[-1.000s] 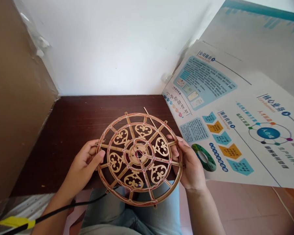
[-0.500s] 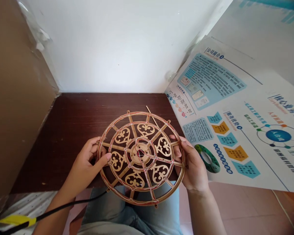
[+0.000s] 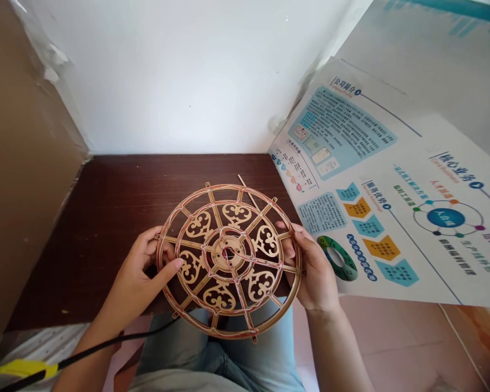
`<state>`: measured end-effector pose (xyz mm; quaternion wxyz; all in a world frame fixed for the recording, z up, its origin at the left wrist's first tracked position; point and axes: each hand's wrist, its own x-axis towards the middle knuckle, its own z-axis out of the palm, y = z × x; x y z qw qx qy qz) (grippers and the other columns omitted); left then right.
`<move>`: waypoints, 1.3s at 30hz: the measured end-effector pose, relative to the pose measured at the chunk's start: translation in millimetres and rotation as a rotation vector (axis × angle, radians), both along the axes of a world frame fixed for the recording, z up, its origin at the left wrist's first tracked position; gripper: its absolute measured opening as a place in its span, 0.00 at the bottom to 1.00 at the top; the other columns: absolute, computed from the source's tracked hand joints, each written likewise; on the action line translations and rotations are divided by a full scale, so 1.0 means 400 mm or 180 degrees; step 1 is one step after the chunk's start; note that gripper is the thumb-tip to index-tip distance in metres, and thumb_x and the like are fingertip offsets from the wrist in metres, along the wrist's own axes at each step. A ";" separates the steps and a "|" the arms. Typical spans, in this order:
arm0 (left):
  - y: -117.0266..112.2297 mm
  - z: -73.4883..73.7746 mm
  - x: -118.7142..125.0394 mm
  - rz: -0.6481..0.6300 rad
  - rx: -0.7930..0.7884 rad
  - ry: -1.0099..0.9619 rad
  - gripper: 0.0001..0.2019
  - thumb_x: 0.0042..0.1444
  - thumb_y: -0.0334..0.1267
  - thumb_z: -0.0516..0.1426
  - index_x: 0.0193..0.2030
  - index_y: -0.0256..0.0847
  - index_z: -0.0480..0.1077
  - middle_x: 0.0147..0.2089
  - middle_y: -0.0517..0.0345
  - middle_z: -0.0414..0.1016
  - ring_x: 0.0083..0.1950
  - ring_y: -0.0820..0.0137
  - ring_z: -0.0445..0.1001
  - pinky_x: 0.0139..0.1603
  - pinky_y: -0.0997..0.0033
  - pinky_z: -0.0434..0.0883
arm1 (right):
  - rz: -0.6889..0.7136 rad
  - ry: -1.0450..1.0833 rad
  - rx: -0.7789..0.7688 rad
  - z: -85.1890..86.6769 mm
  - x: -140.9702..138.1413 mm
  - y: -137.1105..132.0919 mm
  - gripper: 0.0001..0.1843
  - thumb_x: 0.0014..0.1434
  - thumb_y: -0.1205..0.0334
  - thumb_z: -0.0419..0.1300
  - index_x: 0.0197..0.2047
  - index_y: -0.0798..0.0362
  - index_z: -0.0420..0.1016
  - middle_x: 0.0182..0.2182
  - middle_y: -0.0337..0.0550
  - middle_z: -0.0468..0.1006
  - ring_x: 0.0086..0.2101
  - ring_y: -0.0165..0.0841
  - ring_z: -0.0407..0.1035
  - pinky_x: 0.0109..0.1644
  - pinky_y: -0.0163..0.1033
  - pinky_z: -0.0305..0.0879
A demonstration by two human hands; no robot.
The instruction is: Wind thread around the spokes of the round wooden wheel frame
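Observation:
A round gold-coloured metal frame (image 3: 229,243), like a lamp frame, is held tilted over the table's front edge and my lap. Red and white wires run along its rings and ribs, and scroll-shaped ornaments (image 3: 267,241) sit between the ribs around the hub. My left hand (image 3: 139,269) grips the left rim, thumb lying on top and fingers beneath. On the opposite side, my right hand (image 3: 316,272) grips the right rim, its fingers partly showing behind the ribs. A thin pale stick (image 3: 247,189) lies on the table behind the frame, partly covered by it.
The dark brown table (image 3: 106,218) meets a white wall (image 3: 179,76) at the back and a brown panel (image 3: 28,163) at left. A printed poster board (image 3: 351,169) stands at right. A black cable (image 3: 118,338) with a yellow tag (image 3: 24,368) crosses the lower left.
The whole view has shifted slightly, so everything sits a little farther left. Both hands keep the same hold on the frame, which shows hardly any change in tilt.

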<state>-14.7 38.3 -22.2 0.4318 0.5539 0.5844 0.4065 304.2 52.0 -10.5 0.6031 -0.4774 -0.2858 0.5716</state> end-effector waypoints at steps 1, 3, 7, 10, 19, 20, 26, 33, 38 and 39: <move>0.000 0.002 0.000 0.0017 0.0001 0.0017 0.32 0.62 0.48 0.68 0.68 0.45 0.63 0.45 0.56 0.84 0.44 0.62 0.83 0.51 0.57 0.80 | -0.0005 0.0014 -0.0003 0.000 0.000 -0.001 0.19 0.63 0.47 0.73 0.50 0.51 0.87 0.25 0.32 0.63 0.23 0.26 0.52 0.24 0.28 0.60; -0.001 0.007 0.000 0.0044 0.0014 0.0049 0.31 0.62 0.48 0.69 0.68 0.45 0.64 0.45 0.56 0.84 0.43 0.62 0.83 0.51 0.57 0.81 | -0.0020 0.0036 0.0000 -0.001 -0.001 -0.001 0.19 0.63 0.47 0.74 0.50 0.51 0.87 0.25 0.32 0.63 0.24 0.25 0.53 0.24 0.27 0.60; -0.004 0.008 -0.002 0.0007 0.0028 0.0058 0.31 0.62 0.48 0.68 0.67 0.45 0.64 0.44 0.57 0.84 0.43 0.62 0.83 0.50 0.58 0.81 | -0.0006 0.0057 0.0017 0.000 -0.002 0.000 0.18 0.63 0.48 0.73 0.49 0.51 0.87 0.25 0.32 0.63 0.23 0.25 0.52 0.23 0.27 0.58; -0.005 0.006 -0.001 0.0057 0.0008 0.0058 0.32 0.62 0.48 0.68 0.68 0.44 0.64 0.42 0.58 0.83 0.42 0.63 0.83 0.51 0.57 0.81 | 0.0011 0.0050 0.0043 0.001 -0.003 0.001 0.18 0.63 0.48 0.73 0.48 0.52 0.87 0.24 0.32 0.64 0.23 0.25 0.52 0.23 0.28 0.57; 0.001 0.006 0.007 0.0238 0.0088 0.0061 0.33 0.58 0.47 0.69 0.66 0.42 0.65 0.39 0.60 0.83 0.38 0.65 0.82 0.47 0.60 0.81 | 0.0043 -0.0011 0.0068 -0.002 -0.005 -0.005 0.19 0.63 0.46 0.74 0.49 0.51 0.87 0.24 0.33 0.65 0.23 0.26 0.54 0.24 0.28 0.59; 0.001 0.006 0.006 0.0239 0.0087 0.0053 0.33 0.58 0.47 0.69 0.66 0.42 0.65 0.40 0.60 0.83 0.38 0.65 0.82 0.47 0.61 0.81 | 0.0039 -0.0012 0.0067 -0.002 -0.006 -0.005 0.18 0.63 0.46 0.74 0.49 0.51 0.87 0.24 0.33 0.65 0.23 0.26 0.54 0.24 0.28 0.58; -0.002 0.005 0.004 0.0228 0.0091 -0.0010 0.35 0.58 0.48 0.70 0.67 0.40 0.64 0.41 0.58 0.83 0.40 0.65 0.82 0.49 0.60 0.80 | 0.0038 -0.0027 0.0085 0.000 -0.007 -0.002 0.17 0.64 0.47 0.72 0.49 0.51 0.86 0.23 0.32 0.65 0.22 0.25 0.51 0.22 0.29 0.54; -0.001 0.000 0.004 0.0301 0.0064 0.0015 0.37 0.56 0.49 0.70 0.68 0.40 0.64 0.44 0.55 0.85 0.42 0.64 0.83 0.51 0.60 0.81 | 0.0030 -0.0051 0.0072 0.003 -0.007 -0.007 0.18 0.64 0.47 0.73 0.50 0.51 0.86 0.23 0.32 0.65 0.23 0.26 0.53 0.23 0.30 0.56; -0.004 -0.001 0.003 0.0294 0.0001 0.0041 0.38 0.56 0.50 0.71 0.69 0.40 0.63 0.45 0.54 0.85 0.43 0.63 0.84 0.50 0.59 0.82 | 0.0003 -0.0051 0.0057 0.002 -0.008 -0.007 0.16 0.64 0.48 0.72 0.47 0.51 0.86 0.23 0.33 0.65 0.23 0.26 0.52 0.23 0.29 0.54; -0.004 0.000 0.003 0.0287 -0.0015 0.0038 0.38 0.56 0.50 0.71 0.69 0.41 0.63 0.45 0.55 0.85 0.43 0.63 0.84 0.51 0.59 0.82 | 0.0000 -0.0047 0.0057 0.002 -0.008 -0.006 0.16 0.64 0.48 0.72 0.47 0.51 0.86 0.23 0.33 0.65 0.23 0.26 0.52 0.23 0.29 0.54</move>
